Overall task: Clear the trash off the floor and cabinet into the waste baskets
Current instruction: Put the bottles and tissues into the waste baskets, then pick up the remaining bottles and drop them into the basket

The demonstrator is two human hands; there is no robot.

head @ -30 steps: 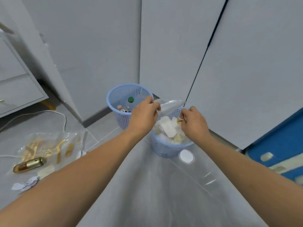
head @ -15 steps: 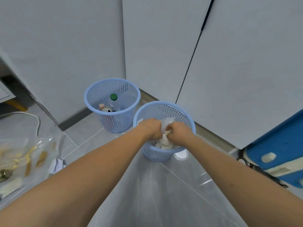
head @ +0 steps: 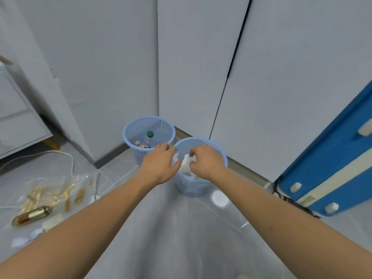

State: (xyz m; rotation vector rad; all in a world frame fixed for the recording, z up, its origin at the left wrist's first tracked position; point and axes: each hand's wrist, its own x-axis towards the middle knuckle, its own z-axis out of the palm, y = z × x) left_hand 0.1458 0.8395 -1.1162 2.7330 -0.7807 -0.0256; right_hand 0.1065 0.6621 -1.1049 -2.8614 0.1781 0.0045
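I see both hands over the right-hand pale blue perforated plastic waste basket (head: 201,187). The left hand (head: 161,165) has loosely spread, relaxed fingers gripping nothing; the right hand (head: 207,163) curls its fingers on crumpled white paper trash (head: 185,163) inside the basket's rim. Left of this basket, touching it, stands a matching basket (head: 132,131) holding a green-capped bottle (head: 150,137).

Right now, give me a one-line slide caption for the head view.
Both hands, left and right, over the nearer blue basket, white paper between them; more trash lies on the floor.
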